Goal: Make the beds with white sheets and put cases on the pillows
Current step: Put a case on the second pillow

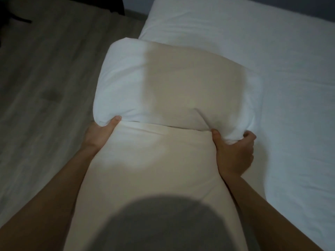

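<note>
pillow [154,169]: soft, light, squashy, cream; runs from my chest out toward 12 o'clock, far end over the bed [272,69] corner. case [123,84]: thin limp white cloth, roughly halfway on, far half of the pillow showing through it. I expect it to bunch and drag on the filling, so the best hold is the open hem, one corner per side, not the pillow itself. left grip [101,134] at 9 o'clock: thumb on top of the hem, fingers hidden underneath, pinching the case. right grip [233,153] at 3 o'clock: fingers curled tight round a bunched hem corner. bed at 2 o'clock looks already sheeted, floor [45,69] at 10 o'clock
</note>
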The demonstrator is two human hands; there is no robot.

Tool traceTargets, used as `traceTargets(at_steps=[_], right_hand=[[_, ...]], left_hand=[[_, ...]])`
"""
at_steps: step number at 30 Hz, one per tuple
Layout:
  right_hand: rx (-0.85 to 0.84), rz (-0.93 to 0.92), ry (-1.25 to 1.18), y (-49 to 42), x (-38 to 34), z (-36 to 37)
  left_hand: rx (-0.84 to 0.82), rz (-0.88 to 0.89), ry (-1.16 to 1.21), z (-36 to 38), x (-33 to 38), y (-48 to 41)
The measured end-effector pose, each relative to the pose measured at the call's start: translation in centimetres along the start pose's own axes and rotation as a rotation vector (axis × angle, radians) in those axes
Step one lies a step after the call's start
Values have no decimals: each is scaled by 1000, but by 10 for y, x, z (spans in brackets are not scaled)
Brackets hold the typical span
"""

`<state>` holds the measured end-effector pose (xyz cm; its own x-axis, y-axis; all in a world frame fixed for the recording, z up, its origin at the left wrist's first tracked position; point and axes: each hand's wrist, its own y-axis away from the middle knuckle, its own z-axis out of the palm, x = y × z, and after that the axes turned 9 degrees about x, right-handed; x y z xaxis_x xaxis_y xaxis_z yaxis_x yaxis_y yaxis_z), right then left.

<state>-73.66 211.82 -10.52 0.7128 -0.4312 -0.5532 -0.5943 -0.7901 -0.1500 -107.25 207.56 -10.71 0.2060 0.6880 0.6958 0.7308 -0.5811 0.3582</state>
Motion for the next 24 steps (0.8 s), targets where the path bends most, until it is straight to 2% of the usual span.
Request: traceTargets(at_steps=[5, 9, 15, 19, 24], right_hand=[[-167, 26, 47, -25, 8, -29], [-212, 37, 55, -43, 9, -67], [-276, 106, -41, -37, 14, -132], [-330, 102, -24, -28, 26, -181], [-371, 84, -59, -13, 48, -227]], left_hand=[[-4, -53, 28, -11, 16, 27], [46, -67, 13, -31, 43, 68], [95, 4, 27, -68, 67, 147], [78, -113, 56, -91, 55, 201], [82, -107, 96, -110, 33, 259]])
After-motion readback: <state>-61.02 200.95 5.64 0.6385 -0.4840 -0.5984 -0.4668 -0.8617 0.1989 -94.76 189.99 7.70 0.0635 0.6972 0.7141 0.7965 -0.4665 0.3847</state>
